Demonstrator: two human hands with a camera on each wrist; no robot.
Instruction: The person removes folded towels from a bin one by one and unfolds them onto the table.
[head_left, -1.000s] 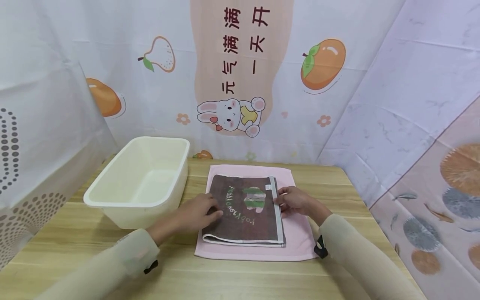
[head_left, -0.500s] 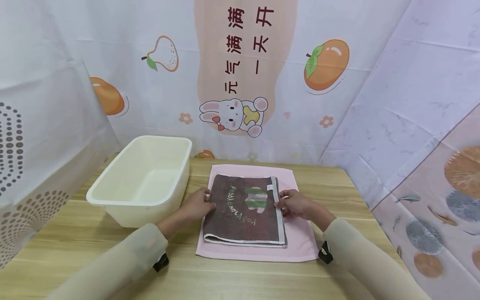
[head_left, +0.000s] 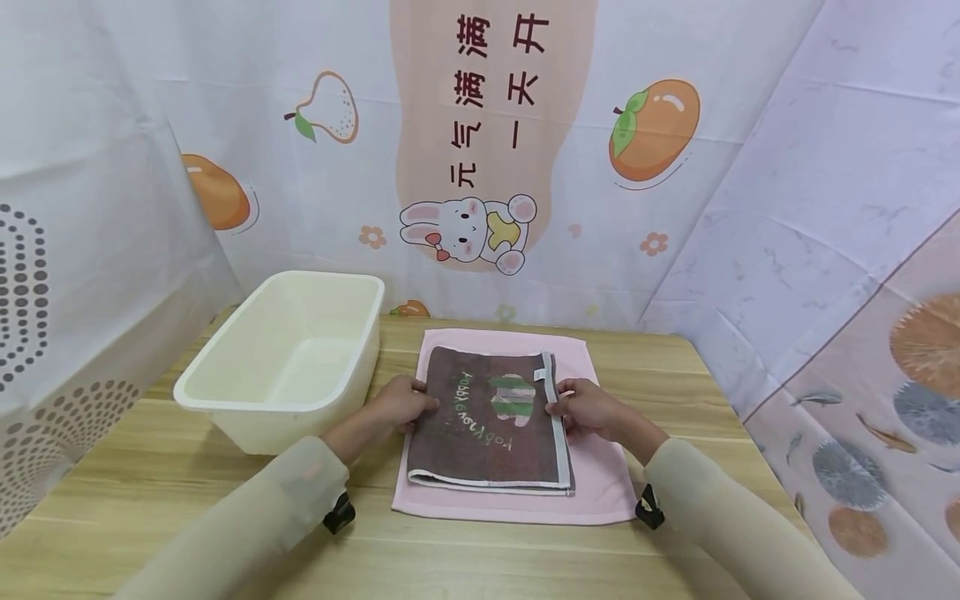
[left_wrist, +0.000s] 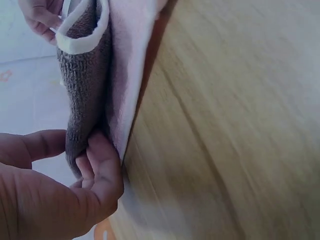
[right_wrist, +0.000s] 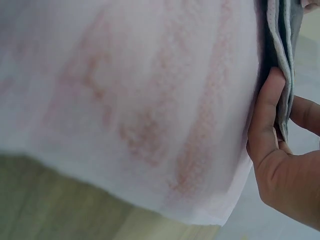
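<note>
A folded dark brown towel with green lettering and a pale border lies on a flat pink towel. My left hand grips its folded left edge; in the left wrist view the thumb is on the upper side and the fingers are tucked beneath. At the opposite edge, along the pale border, my right hand pinches the layers. The right wrist view has that thumb and the fingers on either side of the stacked edges.
A cream plastic basin stands on the wooden table, left of the towels. Behind the table hangs a printed curtain, and more curtain covers both sides.
My left hand has come in to the brown towel's left edge and taken hold of it, lifting that edge slightly. The right hand stays at the right edge.
</note>
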